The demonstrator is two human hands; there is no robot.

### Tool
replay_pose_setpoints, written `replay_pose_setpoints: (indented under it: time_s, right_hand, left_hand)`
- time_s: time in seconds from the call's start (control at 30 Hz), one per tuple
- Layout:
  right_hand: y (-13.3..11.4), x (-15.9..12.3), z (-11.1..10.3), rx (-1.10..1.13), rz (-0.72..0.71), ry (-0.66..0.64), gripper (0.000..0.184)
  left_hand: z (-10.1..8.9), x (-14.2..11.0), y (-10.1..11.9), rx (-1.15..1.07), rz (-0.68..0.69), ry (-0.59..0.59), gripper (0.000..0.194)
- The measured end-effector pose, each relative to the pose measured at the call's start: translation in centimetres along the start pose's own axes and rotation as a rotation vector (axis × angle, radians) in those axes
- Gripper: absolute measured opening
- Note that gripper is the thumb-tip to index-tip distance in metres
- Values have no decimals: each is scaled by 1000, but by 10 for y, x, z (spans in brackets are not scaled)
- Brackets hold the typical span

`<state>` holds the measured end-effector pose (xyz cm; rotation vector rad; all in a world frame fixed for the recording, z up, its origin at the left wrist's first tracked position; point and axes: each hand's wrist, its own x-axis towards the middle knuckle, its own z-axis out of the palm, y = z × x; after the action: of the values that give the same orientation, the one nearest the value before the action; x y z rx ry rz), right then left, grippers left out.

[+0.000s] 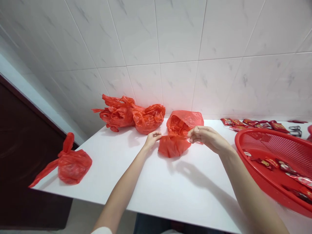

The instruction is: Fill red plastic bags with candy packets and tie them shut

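A red plastic bag [173, 147] is stretched between my two hands over the white table. My left hand [153, 139] pinches its left upper corner between thumb and fingers. At the opposite corner my right hand [203, 136] grips the edge with thumb and fingertips. The bag hangs slack and creased below its top edge. Just behind it, close to the wall, lies another red bag [186, 119] with its mouth facing me and crumpled red plastic inside. What the held bag contains, if anything, is hidden.
Bunched red bags [119, 113] and a rounder red bag [149, 119] stand by the tiled wall. A knotted red bag [74, 166] sits at the table's left edge. On the right, a red plastic basket [268, 138] holds several wrapped snacks, with more red packets [258, 124] behind it.
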<state>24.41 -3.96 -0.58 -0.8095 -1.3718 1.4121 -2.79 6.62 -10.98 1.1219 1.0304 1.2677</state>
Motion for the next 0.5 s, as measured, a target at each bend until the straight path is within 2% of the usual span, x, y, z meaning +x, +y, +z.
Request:
replay_pose_setpoints:
  time_s: [0.1,0.2,0.27,0.37,0.43,0.5]
  right_hand:
    - [-14,-7,-11,64,-96,48,32]
    - [-18,-9,-21,14,-183,151,28]
    - [-10,-4,-23,-109,-176,148,23]
    - [15,5,-19,-508,-138,56,18]
    - [32,10,-12,-805,-114,-63,48]
    - [45,12,-4,-1000,-121,-193,74]
  left_hand:
    - [-11,-1,-5,5,20,93,34]
    - [-12,-1,4,21,57,98,30]
    - [-5,-1,15,29,90,68,29]
    - [9,-1,29,34,130,17,26]
    - [17,-3,36,38,147,-10,25]
    - [22,-5,39,40,158,-31,23]
